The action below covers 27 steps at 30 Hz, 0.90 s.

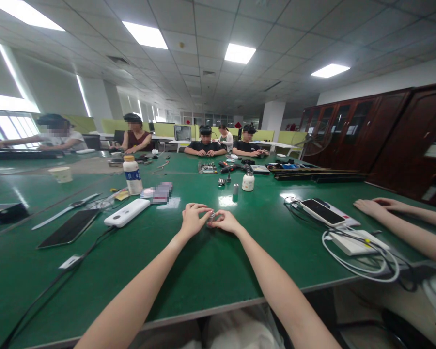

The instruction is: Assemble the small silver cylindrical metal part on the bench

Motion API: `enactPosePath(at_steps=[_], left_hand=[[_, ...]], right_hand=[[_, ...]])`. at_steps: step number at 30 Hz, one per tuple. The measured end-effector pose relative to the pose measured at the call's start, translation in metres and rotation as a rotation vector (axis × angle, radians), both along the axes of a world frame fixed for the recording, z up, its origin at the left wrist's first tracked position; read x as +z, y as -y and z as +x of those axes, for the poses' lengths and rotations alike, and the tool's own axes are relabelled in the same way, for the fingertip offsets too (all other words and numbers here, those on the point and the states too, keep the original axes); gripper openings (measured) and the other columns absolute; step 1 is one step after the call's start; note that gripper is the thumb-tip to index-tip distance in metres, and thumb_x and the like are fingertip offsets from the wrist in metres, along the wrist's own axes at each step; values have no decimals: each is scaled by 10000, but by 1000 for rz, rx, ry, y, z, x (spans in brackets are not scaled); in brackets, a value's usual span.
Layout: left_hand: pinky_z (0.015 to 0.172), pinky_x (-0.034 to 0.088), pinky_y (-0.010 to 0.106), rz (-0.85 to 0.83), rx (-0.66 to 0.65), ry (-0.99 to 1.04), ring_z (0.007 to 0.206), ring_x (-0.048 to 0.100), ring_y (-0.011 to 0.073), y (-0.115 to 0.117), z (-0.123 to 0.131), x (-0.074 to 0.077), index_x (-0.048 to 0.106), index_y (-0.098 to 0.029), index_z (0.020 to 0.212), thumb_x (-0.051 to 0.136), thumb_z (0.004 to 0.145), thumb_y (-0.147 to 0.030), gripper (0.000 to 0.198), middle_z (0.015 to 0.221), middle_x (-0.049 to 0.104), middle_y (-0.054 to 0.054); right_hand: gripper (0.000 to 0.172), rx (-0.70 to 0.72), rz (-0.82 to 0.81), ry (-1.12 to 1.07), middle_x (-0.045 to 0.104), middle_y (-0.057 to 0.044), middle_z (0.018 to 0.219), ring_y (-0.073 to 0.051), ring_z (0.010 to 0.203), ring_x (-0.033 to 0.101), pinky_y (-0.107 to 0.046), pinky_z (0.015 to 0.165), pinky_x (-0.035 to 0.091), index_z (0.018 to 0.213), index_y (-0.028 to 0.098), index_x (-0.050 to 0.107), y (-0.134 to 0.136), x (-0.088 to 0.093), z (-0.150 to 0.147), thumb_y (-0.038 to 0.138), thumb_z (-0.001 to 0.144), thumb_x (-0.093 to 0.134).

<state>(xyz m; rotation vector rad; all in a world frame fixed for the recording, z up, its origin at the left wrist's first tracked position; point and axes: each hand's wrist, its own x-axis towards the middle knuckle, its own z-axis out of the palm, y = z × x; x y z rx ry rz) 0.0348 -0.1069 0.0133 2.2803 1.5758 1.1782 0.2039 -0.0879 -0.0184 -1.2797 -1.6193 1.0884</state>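
Observation:
Just above the green table (203,271), my left hand (195,219) and my right hand (225,222) meet around a small metallic piece (211,216). The fingers of both hands are closed on it from either side, and they cover much of it. Beyond my hands a silver cylinder (236,189) stands upright. A small white bottle with a metallic cap (248,181) is to its right. Small dark metal parts (222,182) lie to its left.
On the left are a white power bank (127,212), a dark tablet (70,228), a watch (70,206) and a labelled bottle (132,175). Phones (323,212) and coiled cables (359,276) lie right, near another person's hands (372,206). Several people sit across the table.

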Motion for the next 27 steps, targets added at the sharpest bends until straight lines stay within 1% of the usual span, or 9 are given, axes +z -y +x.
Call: enactPosePath(at_steps=[6,8,10,13,16,18,20,23,27], left_hand=[[982,375,455,-11,-50,34,1142,504,282,4,4,2,749,-301,1075,560,884,-326,270,1174,714,28],[987,375,459,12,-32,57,1120,520,274,7,5,3,723,-296,1116,582,870,-319,285,1134,733,24],[989,381,466,30,-33,73,1084,547,270,8,6,4,709,-287,1118,619,848,-313,286,1026,766,17],[974,422,438,37,-112,116,1059,599,260,8,7,4,701,-265,1110,636,833,-300,287,940,780,21],[961,450,401,30,-188,156,1086,624,247,8,9,1,679,-258,1153,612,849,-287,312,993,775,36],[962,443,417,44,-149,147,1102,614,254,9,11,-1,665,-271,1172,619,847,-279,328,1058,763,34],[946,433,451,63,-49,129,1080,607,273,10,13,-1,669,-283,1151,641,838,-291,315,1066,759,28],[911,428,468,59,50,126,1002,620,284,11,13,-2,692,-282,1079,662,827,-303,254,946,775,20],[903,447,418,55,-31,188,941,664,252,6,10,-2,702,-263,1001,664,818,-290,189,878,782,13]], right_hand=[[391,21,4,10,597,82,526,-71,444,478,-175,463,312,883,162,615,1,1,1,267,609,872],[403,27,4,13,607,76,543,-74,459,491,-177,473,323,893,162,615,1,1,1,266,603,876],[416,34,5,16,608,73,548,-74,461,487,-178,475,323,902,162,616,0,1,2,267,599,880],[426,43,6,18,605,71,548,-74,460,476,-181,477,323,909,160,609,0,1,2,274,600,880],[431,49,8,16,607,68,554,-79,469,485,-183,482,330,915,164,598,0,0,2,283,608,874],[423,55,12,14,605,68,557,-81,471,488,-182,480,326,920,168,592,0,0,2,285,620,866],[410,65,20,14,602,70,558,-78,471,483,-183,483,327,923,170,586,1,0,2,283,635,856],[394,77,37,25,601,72,561,-75,475,477,-186,495,338,920,171,582,1,-1,3,292,654,846],[401,74,53,69,593,79,554,-77,468,478,-188,485,326,927,174,590,1,0,3,318,658,850]])
